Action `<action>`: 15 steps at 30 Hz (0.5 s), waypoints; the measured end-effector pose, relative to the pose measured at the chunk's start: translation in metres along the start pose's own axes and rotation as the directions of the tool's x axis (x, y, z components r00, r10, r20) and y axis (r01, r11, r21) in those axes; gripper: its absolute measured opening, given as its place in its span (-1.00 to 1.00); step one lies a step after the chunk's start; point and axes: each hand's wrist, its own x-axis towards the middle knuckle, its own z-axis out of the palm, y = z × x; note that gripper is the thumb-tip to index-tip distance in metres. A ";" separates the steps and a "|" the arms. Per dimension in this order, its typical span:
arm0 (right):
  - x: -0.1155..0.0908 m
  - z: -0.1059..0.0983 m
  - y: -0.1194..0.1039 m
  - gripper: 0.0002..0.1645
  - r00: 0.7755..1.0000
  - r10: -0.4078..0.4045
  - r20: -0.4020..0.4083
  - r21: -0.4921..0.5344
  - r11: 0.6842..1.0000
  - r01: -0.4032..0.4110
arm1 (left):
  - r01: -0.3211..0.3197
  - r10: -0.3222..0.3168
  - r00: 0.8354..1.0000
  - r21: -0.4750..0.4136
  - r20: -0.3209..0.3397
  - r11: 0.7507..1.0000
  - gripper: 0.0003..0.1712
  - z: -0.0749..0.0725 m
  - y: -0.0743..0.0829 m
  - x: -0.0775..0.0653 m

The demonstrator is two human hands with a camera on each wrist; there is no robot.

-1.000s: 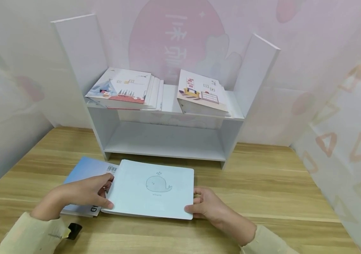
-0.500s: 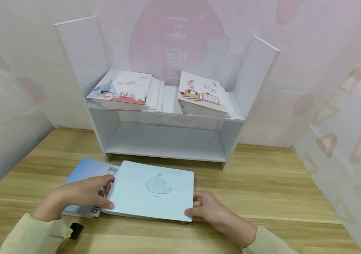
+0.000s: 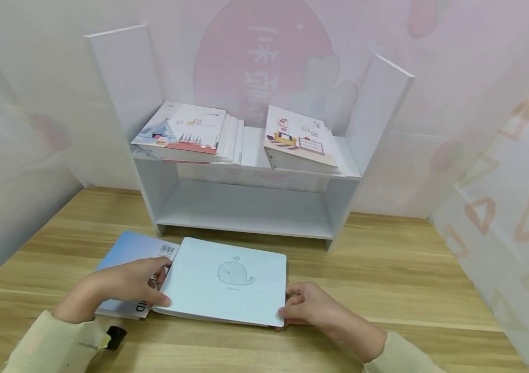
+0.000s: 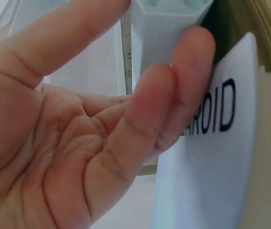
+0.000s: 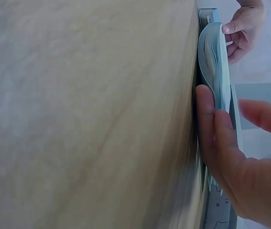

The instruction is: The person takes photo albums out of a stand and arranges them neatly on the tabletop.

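Observation:
In the head view, a pale blue-white album (image 3: 229, 282) with a whale drawn on its cover lies before the shelf. Its left end overlaps a blue book (image 3: 117, 261) with a barcode and dark lettering. My left hand (image 3: 129, 282) holds the album's left edge, thumb at the near corner. At the near right corner my right hand (image 3: 322, 313) grips the other edge, thumb on top and fingers underneath. The right wrist view shows the album's pages (image 5: 214, 62) bowed apart slightly. In the left wrist view, the album's spine (image 4: 156, 40) is between my fingers and thumb.
Behind the album stands a white two-tier shelf (image 3: 246, 207) with tall side panels. On its upper board, illustrated binders lean in a left stack (image 3: 185, 132) and a right stack (image 3: 299, 140). A small black object (image 3: 116, 338) sits by the left cuff on the wooden table (image 3: 385, 269).
The head view has shifted slightly, so everything appears a little farther right and lower. Both hands keep hold of the album, which stays at nearly the same spot before the shelf.

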 end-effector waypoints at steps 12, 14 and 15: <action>-0.006 -0.012 -0.002 -0.27 0.997 -0.005 0.071 0.010 1.000 0.004 | -0.011 0.011 1.000 -0.001 0.018 1.000 -0.21 -0.004 -0.002 0.000; -0.007 -0.013 -0.002 -0.28 0.997 -0.003 0.077 0.009 1.000 0.002 | -0.017 0.017 1.000 -0.018 0.025 1.000 -0.07 -0.005 -0.003 0.000; -0.007 -0.014 -0.002 -0.27 0.997 0.000 0.078 0.009 1.000 -0.001 | -0.023 0.023 0.999 -0.024 0.028 0.999 -0.09 -0.005 -0.004 0.000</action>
